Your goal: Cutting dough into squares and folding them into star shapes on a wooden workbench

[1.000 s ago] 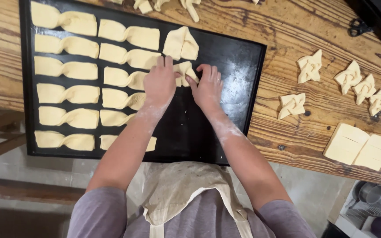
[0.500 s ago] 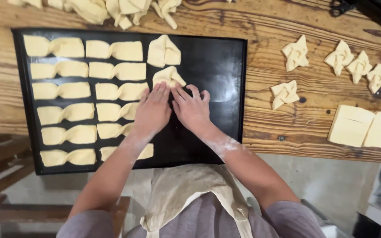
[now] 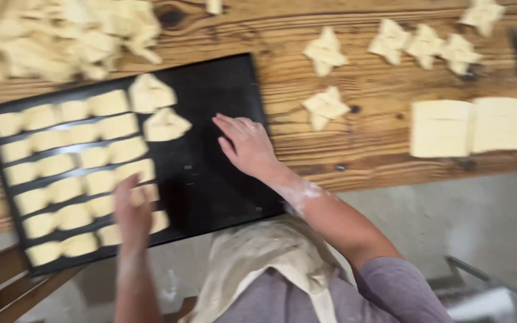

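Folded dough pieces [image 3: 73, 173] fill the left part of a black baking tray [image 3: 210, 179] in the head view, laid in rows of pale rectangles; two triangular folded pieces [image 3: 166, 124] lie at the far end of the rows, near the tray's middle. The tray's right part is bare and dark. The tray sits on a wooden table [image 3: 360, 137].

The left hand [image 3: 131, 210], blurred, hovers over the near rows with its fingers loose, grasping nothing that I can make out. The right hand [image 3: 248, 145] is released and flat, fingers spread, over the bare right part of the tray.

A heap of dough scraps [image 3: 61, 42] lies far left on the table. Star-shaped pieces [image 3: 325, 105] lie to the right of the tray, more [image 3: 426, 43] farther off. Two flat dough squares [image 3: 471, 125] rest at the right.
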